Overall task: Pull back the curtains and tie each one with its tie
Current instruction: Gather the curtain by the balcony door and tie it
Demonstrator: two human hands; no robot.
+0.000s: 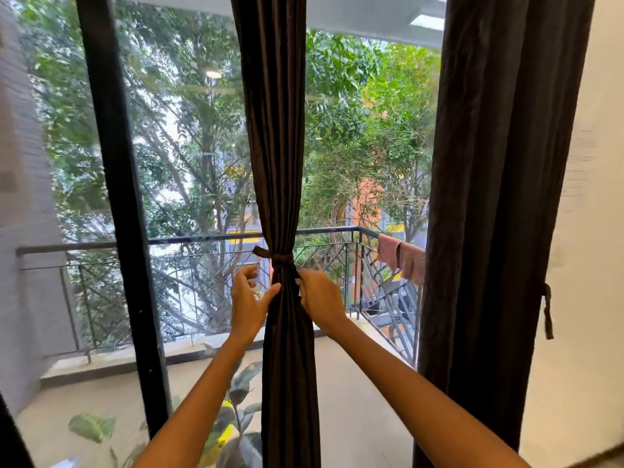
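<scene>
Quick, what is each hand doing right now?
Left hand: open, thumb touching the middle curtain just below its tie.
Right hand: fingers curled against the curtain under the tie, apparently gripping it.

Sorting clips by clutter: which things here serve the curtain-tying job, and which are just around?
Job: gathered dark brown fabric curtain; its knotted brown tie; untied dark curtain; its dangling tie; left hand; right hand.

Around: pink towels on black metal railing; leafy plant.
</scene>
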